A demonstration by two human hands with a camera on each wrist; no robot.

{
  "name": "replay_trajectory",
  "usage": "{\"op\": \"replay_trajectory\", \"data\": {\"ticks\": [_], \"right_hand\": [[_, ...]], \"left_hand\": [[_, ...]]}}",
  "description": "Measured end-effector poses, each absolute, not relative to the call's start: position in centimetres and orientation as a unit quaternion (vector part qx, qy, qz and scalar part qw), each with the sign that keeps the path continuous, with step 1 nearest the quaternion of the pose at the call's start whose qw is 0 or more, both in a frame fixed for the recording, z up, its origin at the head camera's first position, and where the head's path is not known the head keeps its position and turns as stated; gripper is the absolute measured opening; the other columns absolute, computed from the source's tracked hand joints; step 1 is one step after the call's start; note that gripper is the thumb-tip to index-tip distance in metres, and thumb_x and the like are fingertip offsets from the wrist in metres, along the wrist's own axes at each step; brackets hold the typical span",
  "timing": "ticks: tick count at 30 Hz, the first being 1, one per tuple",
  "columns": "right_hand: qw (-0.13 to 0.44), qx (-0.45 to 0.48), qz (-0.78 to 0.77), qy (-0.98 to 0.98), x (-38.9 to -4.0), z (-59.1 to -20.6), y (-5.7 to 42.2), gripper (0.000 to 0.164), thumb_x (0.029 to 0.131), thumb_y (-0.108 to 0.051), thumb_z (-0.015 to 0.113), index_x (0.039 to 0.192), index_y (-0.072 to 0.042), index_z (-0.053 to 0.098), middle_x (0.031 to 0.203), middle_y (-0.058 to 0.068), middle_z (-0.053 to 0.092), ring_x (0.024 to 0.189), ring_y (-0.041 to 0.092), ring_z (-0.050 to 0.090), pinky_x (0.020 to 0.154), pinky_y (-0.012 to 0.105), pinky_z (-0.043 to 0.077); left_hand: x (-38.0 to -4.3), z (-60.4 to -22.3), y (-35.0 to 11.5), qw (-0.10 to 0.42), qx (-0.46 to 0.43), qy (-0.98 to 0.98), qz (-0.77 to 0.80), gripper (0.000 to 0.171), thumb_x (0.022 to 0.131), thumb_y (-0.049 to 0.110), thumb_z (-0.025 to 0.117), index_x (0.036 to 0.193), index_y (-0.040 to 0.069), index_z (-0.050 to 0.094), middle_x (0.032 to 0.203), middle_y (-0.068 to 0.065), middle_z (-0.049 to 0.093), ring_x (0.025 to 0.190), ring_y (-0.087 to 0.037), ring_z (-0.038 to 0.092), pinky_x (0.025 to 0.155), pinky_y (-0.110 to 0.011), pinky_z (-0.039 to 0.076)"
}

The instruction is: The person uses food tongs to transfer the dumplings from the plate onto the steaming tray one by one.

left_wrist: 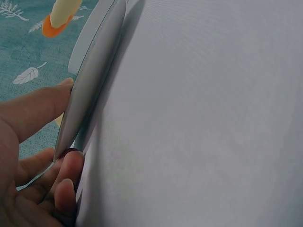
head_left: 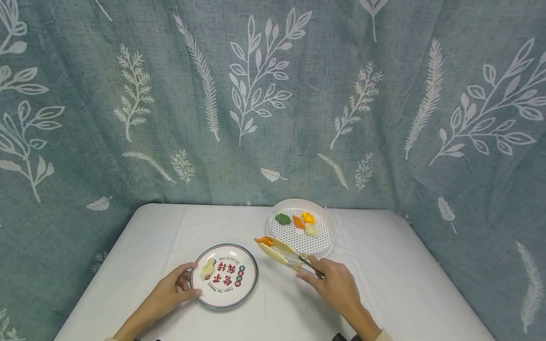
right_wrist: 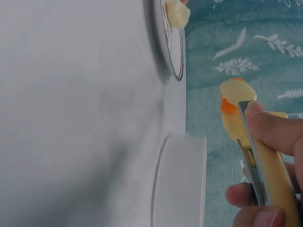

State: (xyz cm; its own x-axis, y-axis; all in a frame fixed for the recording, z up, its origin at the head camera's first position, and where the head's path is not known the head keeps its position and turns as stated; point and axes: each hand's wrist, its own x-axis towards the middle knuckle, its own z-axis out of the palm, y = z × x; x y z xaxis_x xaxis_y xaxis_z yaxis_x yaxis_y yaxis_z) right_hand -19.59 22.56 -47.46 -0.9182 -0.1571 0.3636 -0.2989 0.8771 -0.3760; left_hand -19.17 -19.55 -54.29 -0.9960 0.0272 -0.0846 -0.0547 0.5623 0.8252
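My left hand [head_left: 170, 290] holds a white plate [head_left: 246, 292] by its left edge, thumb on the rim and fingers curled beneath. In the left wrist view the plate [left_wrist: 92, 78] stands out from the fingers [left_wrist: 71, 165] edge-on. Red characters mark its face, and a pale cream dumpling [head_left: 208, 268] lies at its left side. My right hand [head_left: 334, 284] grips yellow tongs [head_left: 277, 255], their tips squeezed on an orange dumpling [head_left: 265, 241]. This orange dumpling [right_wrist: 228, 105] shows between the tong heads in the right wrist view, above the table between plate and steamer tray.
Behind the tongs stands a round white steamer tray [head_left: 279, 237] with a perforated base. In it lie a green dumpling [head_left: 283, 219], an orange one [head_left: 299, 222], a yellow one [head_left: 308, 218] and a pale one [head_left: 311, 230]. A leaf-patterned curtain [head_left: 213, 180] surrounds the white table [head_left: 384, 265].
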Motion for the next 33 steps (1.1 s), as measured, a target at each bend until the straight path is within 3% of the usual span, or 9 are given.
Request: {"op": "replay_trajectory", "data": {"ticks": [7,23,33], "right_hand": [[0.173,0.097,0.224,-0.954,-20.5,-47.5,24.4,0.061,0.080,-0.058,0.082,0.122,-0.013,0.077,0.060,-0.011,0.030,0.053,0.005,0.027,0.047,0.024,0.026],[0.138,0.043,0.194,-0.970,-22.9,-48.8,27.3,0.061,0.083,-0.052,0.082,0.126,-0.009,0.074,0.061,-0.005,0.037,0.056,0.013,0.037,0.048,0.030,0.030],[0.114,0.032,0.181,-0.976,-24.2,-48.1,28.0,0.069,0.086,-0.060,0.076,0.131,-0.007,0.070,0.074,0.001,0.063,0.061,0.018,0.044,0.050,0.033,0.034]], "left_hand": [[-19.2,-54.4,-19.6,0.041,-0.004,0.884,0.466,0.082,0.076,0.032,0.092,0.145,0.010,0.054,0.103,0.000,0.060,0.085,-0.017,0.051,0.067,-0.027,0.044],[-19.0,-54.4,-19.7,0.043,-0.007,0.883,0.467,0.083,0.076,0.032,0.092,0.146,0.009,0.053,0.104,0.001,0.060,0.083,-0.017,0.051,0.066,-0.027,0.044],[-19.1,-54.4,-19.7,0.038,-0.006,0.880,0.474,0.082,0.076,0.032,0.092,0.145,0.009,0.054,0.106,0.000,0.059,0.083,-0.017,0.051,0.065,-0.027,0.044]]}}
